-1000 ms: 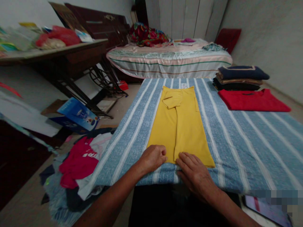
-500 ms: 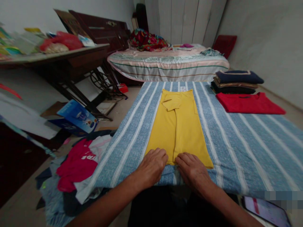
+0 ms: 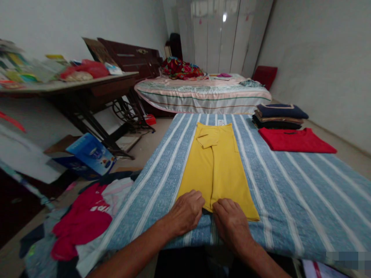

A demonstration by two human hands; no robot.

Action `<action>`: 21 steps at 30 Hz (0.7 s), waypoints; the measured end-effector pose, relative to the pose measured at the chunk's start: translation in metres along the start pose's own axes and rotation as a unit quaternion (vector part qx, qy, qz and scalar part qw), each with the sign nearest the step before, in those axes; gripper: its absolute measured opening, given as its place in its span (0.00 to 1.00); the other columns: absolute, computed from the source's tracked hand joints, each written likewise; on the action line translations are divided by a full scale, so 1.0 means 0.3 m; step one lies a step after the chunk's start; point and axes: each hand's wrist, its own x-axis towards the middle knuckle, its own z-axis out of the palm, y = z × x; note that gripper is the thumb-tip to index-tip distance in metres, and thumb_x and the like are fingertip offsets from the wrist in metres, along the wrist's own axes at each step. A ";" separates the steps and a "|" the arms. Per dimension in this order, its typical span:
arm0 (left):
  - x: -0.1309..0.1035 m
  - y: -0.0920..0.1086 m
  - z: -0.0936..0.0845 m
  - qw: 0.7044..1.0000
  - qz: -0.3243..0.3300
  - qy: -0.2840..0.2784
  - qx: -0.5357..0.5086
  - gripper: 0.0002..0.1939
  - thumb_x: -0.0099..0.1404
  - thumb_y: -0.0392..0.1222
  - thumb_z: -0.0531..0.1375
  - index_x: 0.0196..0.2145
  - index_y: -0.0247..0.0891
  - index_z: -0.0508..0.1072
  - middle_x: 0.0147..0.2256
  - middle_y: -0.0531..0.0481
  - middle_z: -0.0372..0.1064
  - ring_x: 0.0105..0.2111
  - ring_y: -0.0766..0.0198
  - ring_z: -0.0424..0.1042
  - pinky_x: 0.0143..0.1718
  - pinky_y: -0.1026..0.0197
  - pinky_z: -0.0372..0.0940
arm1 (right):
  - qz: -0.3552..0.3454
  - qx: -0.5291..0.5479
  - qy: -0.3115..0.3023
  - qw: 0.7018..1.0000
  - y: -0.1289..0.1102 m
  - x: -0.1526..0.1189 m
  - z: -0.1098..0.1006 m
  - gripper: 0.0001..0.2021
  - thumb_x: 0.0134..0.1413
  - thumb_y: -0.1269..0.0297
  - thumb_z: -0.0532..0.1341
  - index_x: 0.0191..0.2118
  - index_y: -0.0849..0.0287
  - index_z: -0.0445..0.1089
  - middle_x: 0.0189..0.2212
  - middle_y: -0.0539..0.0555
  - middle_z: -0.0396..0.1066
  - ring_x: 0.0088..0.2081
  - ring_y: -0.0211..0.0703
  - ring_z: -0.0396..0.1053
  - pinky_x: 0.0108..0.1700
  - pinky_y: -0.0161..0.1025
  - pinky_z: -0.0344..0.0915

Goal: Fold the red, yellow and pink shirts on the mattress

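Note:
A yellow short-sleeved shirt (image 3: 228, 173) lies flat on a blue-and-white striped cloth (image 3: 156, 170), folded lengthwise into a long panel. One sleeve (image 3: 209, 139) shows on top near its far end, and a crease runs down the middle. My left hand (image 3: 189, 208) has its fingers curled over the near hem, left of the crease. Just right of the crease, my right hand (image 3: 230, 218) pinches the same hem. The two hands are close together but apart, and the fingertips are partly hidden.
A red folded garment (image 3: 295, 141) and a stack of folded clothes (image 3: 279, 116) lie at the right. Loose clothes (image 3: 84, 220) are heaped at the lower left beside a blue box (image 3: 89, 154). A phone (image 3: 321, 269) is at the bottom right edge. Behind stands another bed (image 3: 203, 94).
The view has tilted up, so everything sits lower in the picture. Both hands stay at the near hem, and the shirt remains laid out as before.

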 end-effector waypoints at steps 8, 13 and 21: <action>-0.022 0.000 0.000 1.000 0.001 0.000 0.000 0.27 0.58 0.30 0.53 0.55 0.42 0.56 0.42 0.46 0.64 0.40 0.58 0.61 0.42 0.55 0.61 | -0.041 0.017 0.058 0.997 0.026 -0.003 0.046 0.11 0.52 0.79 0.51 0.35 0.58 0.66 0.30 0.54 0.66 0.32 0.45 0.60 0.36 0.41 0.56; 0.009 0.005 0.005 0.999 0.012 -0.021 0.028 0.30 0.61 0.29 0.51 0.59 0.48 0.54 0.39 0.47 0.63 0.38 0.57 0.62 0.39 0.56 0.61 | -0.101 0.023 0.028 0.994 0.064 0.013 0.034 0.13 0.52 0.78 0.52 0.41 0.59 0.65 0.29 0.53 0.66 0.30 0.43 0.61 0.33 0.39 0.56; 0.064 -0.009 -0.023 0.998 0.029 -0.047 -0.001 0.10 0.63 0.34 0.51 0.41 0.43 0.66 0.36 0.49 0.63 0.35 0.60 0.63 0.36 0.60 0.61 | -0.030 -0.030 0.053 0.998 0.093 0.003 0.030 0.13 0.52 0.78 0.50 0.40 0.56 0.65 0.31 0.54 0.69 0.32 0.44 0.64 0.35 0.40 0.60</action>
